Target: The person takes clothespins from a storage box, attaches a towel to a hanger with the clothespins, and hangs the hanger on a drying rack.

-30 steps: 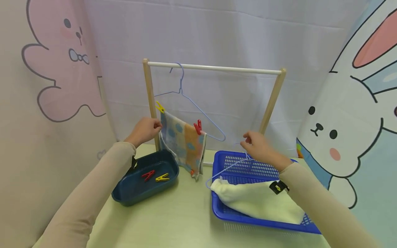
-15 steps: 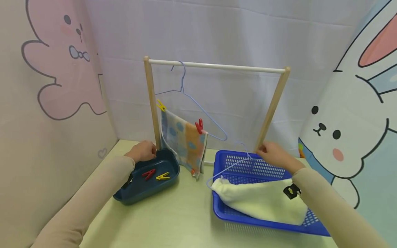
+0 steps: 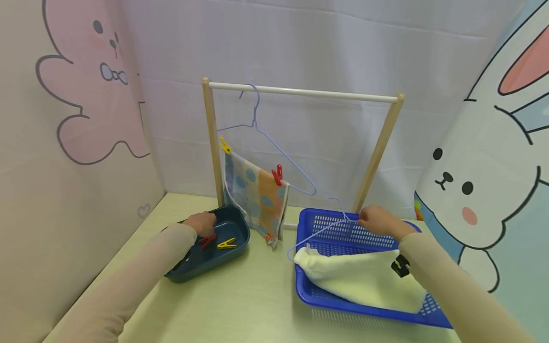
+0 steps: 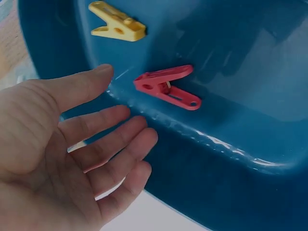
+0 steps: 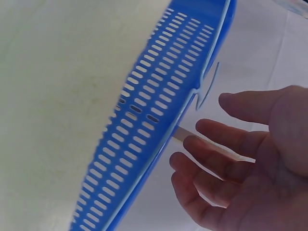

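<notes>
Nothing is gripped by either hand. The left hand [image 4: 57, 168] is held with its fingers slack and slightly bent, thumb extended, just beside a red clothespin [image 4: 166, 89] that is left untouched inside the dark blue tray [image 3: 214, 261]; a yellow clothespin [image 4: 118, 24] is seen near it. The right hand [image 5: 269, 168] is likewise relaxed and unfilled, poised near the hook of a loose hanger [image 5: 196, 91], which is propped in the blue basket [image 3: 326, 303] with pale yellow cloth [image 3: 364, 278]. A patterned towel [image 3: 257, 195] is pinned to another hanger [image 3: 255, 124], hung from the rack [image 3: 377, 157].

The step in hand is judged to be a reach for the red clothespin. Its nose is pointed toward the hand and its splayed handles away, so the handles are best taken between thumb and forefinger; caught by the nose, it would probably have to be turned before being squeezed. A light touch seems called for, as it could be skidded across the smooth tray floor. Care is advised that the loose hanger is not knocked by the right hand.
</notes>
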A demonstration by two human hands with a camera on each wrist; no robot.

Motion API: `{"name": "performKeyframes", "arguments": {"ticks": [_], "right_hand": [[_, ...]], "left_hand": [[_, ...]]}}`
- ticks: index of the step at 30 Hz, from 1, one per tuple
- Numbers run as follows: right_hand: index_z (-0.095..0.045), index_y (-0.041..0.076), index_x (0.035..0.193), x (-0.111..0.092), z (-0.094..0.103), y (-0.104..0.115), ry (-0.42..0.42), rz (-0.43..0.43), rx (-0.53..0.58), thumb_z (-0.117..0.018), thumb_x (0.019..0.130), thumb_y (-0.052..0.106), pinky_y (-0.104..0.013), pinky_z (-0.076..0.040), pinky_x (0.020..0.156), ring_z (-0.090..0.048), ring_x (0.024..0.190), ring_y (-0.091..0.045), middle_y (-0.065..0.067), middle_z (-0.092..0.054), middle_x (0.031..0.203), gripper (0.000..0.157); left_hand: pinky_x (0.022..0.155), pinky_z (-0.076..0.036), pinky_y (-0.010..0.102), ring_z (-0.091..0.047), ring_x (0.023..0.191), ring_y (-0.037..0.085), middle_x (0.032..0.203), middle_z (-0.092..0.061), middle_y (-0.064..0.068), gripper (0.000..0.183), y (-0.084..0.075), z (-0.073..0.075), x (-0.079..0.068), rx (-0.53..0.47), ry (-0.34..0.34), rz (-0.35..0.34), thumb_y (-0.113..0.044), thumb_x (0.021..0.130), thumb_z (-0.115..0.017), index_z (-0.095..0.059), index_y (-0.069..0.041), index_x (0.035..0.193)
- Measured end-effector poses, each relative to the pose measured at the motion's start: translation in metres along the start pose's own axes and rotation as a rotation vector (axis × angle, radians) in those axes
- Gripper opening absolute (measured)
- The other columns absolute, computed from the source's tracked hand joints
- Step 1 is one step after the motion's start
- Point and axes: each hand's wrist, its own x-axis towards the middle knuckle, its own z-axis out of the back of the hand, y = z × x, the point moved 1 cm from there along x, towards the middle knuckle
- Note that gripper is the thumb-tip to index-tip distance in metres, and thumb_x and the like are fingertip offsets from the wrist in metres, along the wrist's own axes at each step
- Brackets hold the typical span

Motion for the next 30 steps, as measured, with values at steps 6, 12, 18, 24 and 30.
{"name": "performKeyframes", "arguments": {"ticks": [6, 12, 18, 24, 30], "right_hand": [[-0.061, -0.012, 0.101, 0.004, -0.004, -0.004, -0.017, 0.001, -0.03, -0.056, 0.092, 0.008, -0.049, -0.05, 0.078, -0.061, 0.085, -0.035, -0.018, -0.063, 0.089, 0.023], [-0.06, -0.014, 0.106, 0.008, -0.009, -0.011, -0.026, -0.017, -0.036, -0.056, 0.092, 0.007, -0.051, -0.049, 0.081, -0.06, 0.091, -0.039, -0.022, -0.063, 0.094, 0.025], [-0.059, -0.014, 0.11, 0.011, -0.014, -0.014, -0.013, -0.019, -0.03, -0.057, 0.092, 0.006, -0.052, -0.048, 0.082, -0.06, 0.093, -0.039, -0.022, -0.063, 0.096, 0.027], [-0.06, -0.013, 0.108, 0.016, -0.017, -0.012, -0.008, -0.008, -0.054, -0.057, 0.091, 0.005, -0.051, -0.048, 0.082, -0.06, 0.094, -0.039, -0.022, -0.064, 0.097, 0.025], [-0.062, -0.012, 0.103, 0.021, -0.018, -0.009, -0.021, 0.023, -0.091, -0.059, 0.089, 0.004, -0.049, -0.049, 0.081, -0.061, 0.092, -0.039, -0.021, -0.064, 0.094, 0.022]], "left_hand": [[0.067, -0.051, 0.041, -0.058, 0.071, 0.022, 0.082, -0.06, 0.007, 0.02, 0.001, -0.009, 0.0, 0.076, -0.035, -0.014, -0.016, 0.08, -0.072, -0.062, -0.003, 0.092], [0.061, -0.05, 0.038, -0.055, 0.064, 0.02, 0.073, -0.057, 0.004, 0.016, 0.0, -0.014, -0.004, 0.106, -0.039, 0.001, -0.013, 0.076, -0.074, -0.06, -0.007, 0.081], [0.061, -0.049, 0.038, -0.052, 0.065, 0.019, 0.076, -0.058, 0.005, 0.018, -0.001, -0.018, -0.007, 0.096, -0.025, -0.001, -0.01, 0.075, -0.075, -0.061, -0.006, 0.086], [0.059, -0.047, 0.037, -0.049, 0.063, 0.019, 0.071, -0.055, 0.004, 0.017, 0.0, -0.021, -0.004, 0.132, -0.021, -0.007, -0.007, 0.073, -0.076, -0.06, -0.007, 0.079], [0.057, -0.046, 0.036, -0.047, 0.062, 0.02, 0.07, -0.053, 0.005, 0.012, 0.007, -0.028, 0.002, 0.15, -0.035, -0.027, -0.004, 0.075, -0.072, -0.061, -0.006, 0.077]]}}
